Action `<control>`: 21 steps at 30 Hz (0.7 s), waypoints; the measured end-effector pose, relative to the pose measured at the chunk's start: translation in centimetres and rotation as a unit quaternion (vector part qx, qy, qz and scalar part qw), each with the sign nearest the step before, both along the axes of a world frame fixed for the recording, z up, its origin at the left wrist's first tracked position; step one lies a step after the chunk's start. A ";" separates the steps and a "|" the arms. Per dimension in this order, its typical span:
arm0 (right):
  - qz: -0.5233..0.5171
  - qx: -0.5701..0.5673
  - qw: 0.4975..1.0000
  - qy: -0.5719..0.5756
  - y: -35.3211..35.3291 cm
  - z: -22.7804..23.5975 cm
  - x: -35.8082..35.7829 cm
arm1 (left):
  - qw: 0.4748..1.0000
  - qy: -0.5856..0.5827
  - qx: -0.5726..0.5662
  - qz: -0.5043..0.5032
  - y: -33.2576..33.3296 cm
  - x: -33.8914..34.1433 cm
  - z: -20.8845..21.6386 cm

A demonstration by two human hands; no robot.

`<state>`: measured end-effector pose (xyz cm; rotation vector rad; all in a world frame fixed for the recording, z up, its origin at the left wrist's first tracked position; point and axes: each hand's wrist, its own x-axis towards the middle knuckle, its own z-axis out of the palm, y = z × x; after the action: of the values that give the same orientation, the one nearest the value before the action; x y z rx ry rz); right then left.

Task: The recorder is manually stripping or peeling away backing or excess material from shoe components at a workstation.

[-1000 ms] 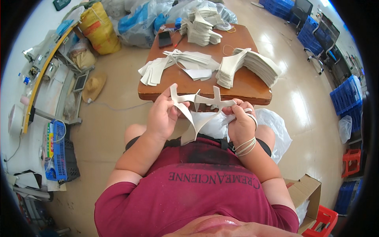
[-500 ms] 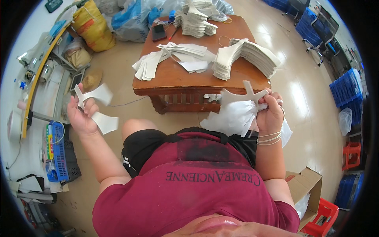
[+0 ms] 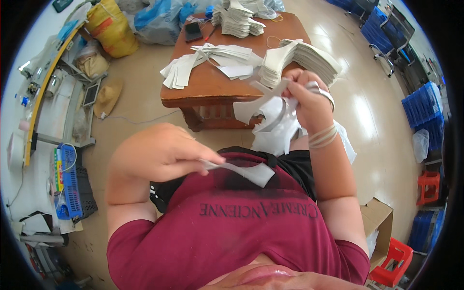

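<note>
In front of my shirt, my left hand (image 3: 157,152) pinches a curved white cut-out piece (image 3: 256,174) between thumb and fingers. My right hand (image 3: 309,99) is raised by the near right corner of the table, gripping several white cut-out pieces (image 3: 249,110) that hang down from it. Thin pale bands (image 3: 325,137) circle my right wrist, and another band loops over that hand. Behind the right hand, a thick stack of curved cut-outs (image 3: 319,60) lies on the table. What the pieces are made of, fabric or foam, I cannot tell.
A brown wooden table (image 3: 198,96) stands ahead, bearing fanned-out white pieces (image 3: 181,72), a farther stack (image 3: 236,23) and a dark phone-like object (image 3: 193,32). Shelving with a blue basket (image 3: 71,183) lines the left. A cardboard box (image 3: 377,217) and red stool (image 3: 395,263) sit at right.
My left hand has swung inward from the far left to before my shirt, still with a white piece. My right hand has risen toward the table stack and turned, its pieces moving along.
</note>
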<state>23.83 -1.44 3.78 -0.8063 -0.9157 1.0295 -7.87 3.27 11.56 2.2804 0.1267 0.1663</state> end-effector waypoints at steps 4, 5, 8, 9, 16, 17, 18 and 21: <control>0.015 -0.005 1.000 0.008 1.4 1.0 -0.9 | 0.990 0.021 0.138 -0.032 -1.1 3.4 0.2; 0.013 -0.006 1.000 0.007 1.3 0.9 -1.3 | 0.984 0.013 0.172 -0.030 -1.0 4.2 -0.3; 0.145 -0.025 0.987 0.072 0.6 0.7 -2.7 | 0.990 -0.086 0.028 0.105 0.5 6.4 -2.8; 0.151 -0.043 0.984 0.087 0.0 0.9 -3.2 | 0.979 -0.120 -0.061 0.150 0.9 7.0 -3.7; 0.186 -0.055 0.969 0.153 -1.6 0.0 -3.7 | 0.959 -0.172 -0.006 0.224 1.9 7.6 -7.2; 0.191 -0.062 0.966 0.165 -1.9 0.1 -3.9 | 0.954 -0.210 -0.020 0.215 1.9 7.5 -7.8; 0.187 -0.053 0.968 0.158 -1.9 0.2 -4.3 | 0.946 -0.251 -0.033 0.204 2.0 7.5 -8.3; 0.202 -0.060 0.961 0.181 -1.9 0.2 -4.4 | 0.905 -0.218 -0.330 0.153 1.1 7.1 -8.5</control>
<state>19.42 -3.38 3.93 -0.5114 -0.7181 1.5447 -0.74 4.34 3.03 1.4910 0.2614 0.6849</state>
